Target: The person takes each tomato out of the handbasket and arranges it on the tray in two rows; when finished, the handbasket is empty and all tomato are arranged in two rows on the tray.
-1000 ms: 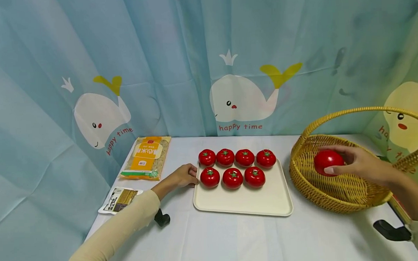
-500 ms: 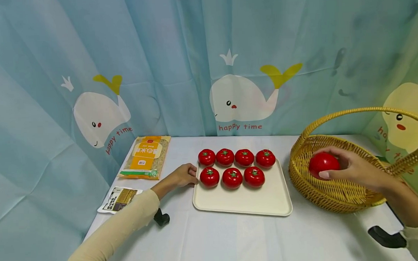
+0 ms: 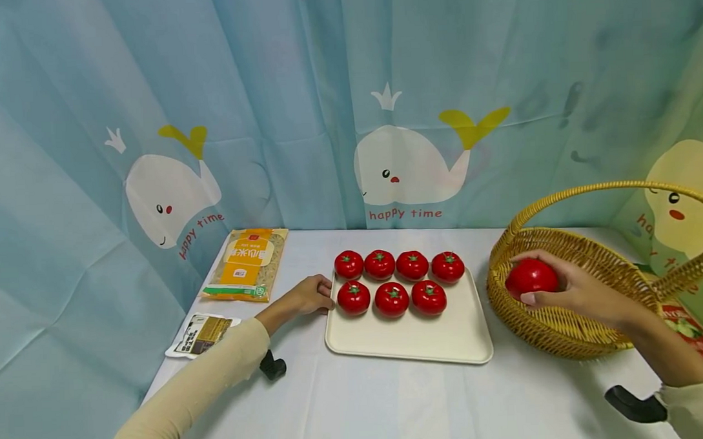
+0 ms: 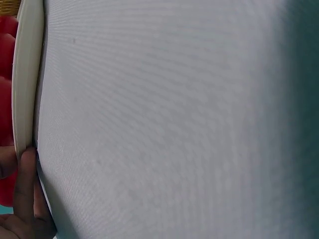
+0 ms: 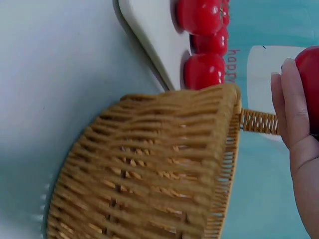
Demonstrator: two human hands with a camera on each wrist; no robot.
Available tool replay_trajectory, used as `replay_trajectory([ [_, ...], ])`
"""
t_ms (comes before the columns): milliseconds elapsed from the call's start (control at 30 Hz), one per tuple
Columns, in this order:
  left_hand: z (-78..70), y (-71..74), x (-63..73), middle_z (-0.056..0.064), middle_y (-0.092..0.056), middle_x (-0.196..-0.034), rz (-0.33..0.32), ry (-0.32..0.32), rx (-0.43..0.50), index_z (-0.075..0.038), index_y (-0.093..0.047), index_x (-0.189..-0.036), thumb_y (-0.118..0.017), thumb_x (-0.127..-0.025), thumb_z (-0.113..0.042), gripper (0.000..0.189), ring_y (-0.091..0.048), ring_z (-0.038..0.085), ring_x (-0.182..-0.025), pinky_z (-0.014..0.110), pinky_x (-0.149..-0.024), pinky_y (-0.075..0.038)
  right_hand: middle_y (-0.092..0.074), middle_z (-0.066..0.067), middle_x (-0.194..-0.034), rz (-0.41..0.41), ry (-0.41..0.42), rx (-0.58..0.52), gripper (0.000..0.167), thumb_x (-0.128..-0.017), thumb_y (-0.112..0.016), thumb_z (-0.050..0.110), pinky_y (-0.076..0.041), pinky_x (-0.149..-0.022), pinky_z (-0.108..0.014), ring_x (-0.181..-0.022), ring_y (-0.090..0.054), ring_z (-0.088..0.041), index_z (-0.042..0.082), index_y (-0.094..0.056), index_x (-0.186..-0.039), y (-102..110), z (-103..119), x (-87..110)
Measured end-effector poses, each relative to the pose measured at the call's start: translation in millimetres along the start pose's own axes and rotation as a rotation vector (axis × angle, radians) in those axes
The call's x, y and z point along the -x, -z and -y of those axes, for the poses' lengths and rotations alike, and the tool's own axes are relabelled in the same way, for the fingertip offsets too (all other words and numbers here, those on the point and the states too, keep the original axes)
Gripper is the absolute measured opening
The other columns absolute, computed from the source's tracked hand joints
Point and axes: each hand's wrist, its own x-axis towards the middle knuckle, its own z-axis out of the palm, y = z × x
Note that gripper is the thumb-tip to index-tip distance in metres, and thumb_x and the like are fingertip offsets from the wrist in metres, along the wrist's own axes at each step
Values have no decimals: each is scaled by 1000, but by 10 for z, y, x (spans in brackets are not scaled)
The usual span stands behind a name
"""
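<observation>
In the head view my right hand [image 3: 581, 295] grips a shiny red tomato [image 3: 532, 278], thumb on the near side and fingers over the top. Hand and tomato are over the left part of a wicker basket [image 3: 524, 323] with a tall arched handle; no other tomato shows inside. My left hand [image 3: 307, 295] pinches the left rim of a cream tray [image 3: 402, 340]. The left wrist view shows a thumb and fingers [image 4: 24, 184] at the tray rim [image 4: 27, 74]. Several red tomatoes [image 3: 391, 300] with green stems sit in two rows toward the tray's back.
A yellow grain packet [image 3: 245, 265] and a smaller white-and-brown packet [image 3: 201, 334] lie at the table's left. A red packet [image 3: 695, 333] is partly hidden by the right arm. A blue curtain [image 3: 301, 118] with whale prints hangs behind the table.
My right hand has moved left over the basket with the tomato, and slightly lower. The left hand, tray and its tomatoes have stayed in place.
</observation>
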Motion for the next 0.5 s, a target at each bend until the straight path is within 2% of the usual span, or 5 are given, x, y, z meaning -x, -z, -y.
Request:
replay_trajectory([
  [100, -8, -2, 3, 10, -60, -96, 0, 1, 2, 4, -54, -121, -72, -82, 3, 42, -61, 16, -80, 29, -73, -63, -61, 10, -118, -2, -5, 8, 50, -91, -62, -5, -63, -73, -32, -99, -65, -10, 5, -43, -137, -58, 26, -32],
  [233, -1, -3, -4, 11, -61, -97, -4, -1, 4, 4, -54, -121, -72, -83, 3, 43, -62, 16, -80, 29, -73, -63, -58, 6, -119, -1, -30, -28, 44, -93, -61, -1, -63, -75, -34, -100, -63, -13, 8, -44, -133, -126, 42, -81],
  [400, 14, -6, -16, 11, -61, -98, -5, -7, 4, 4, -54, -121, -72, -83, 3, 42, -63, 16, -80, 30, -73, -63, -58, 6, -119, 30, 45, -124, 28, -103, -45, 1, -64, -76, -34, -99, -67, -14, 3, -42, -132, -183, 28, -157],
  [500, 20, -5, -15, 12, -62, -98, -5, -8, 3, 4, -54, -121, -72, -82, 3, 42, -63, 16, -80, 30, -74, -63, -59, 6, -119, 50, 84, -168, 25, -107, -36, 2, -64, -77, -33, -100, -68, -13, -1, -43, -131, -218, 14, -206],
])
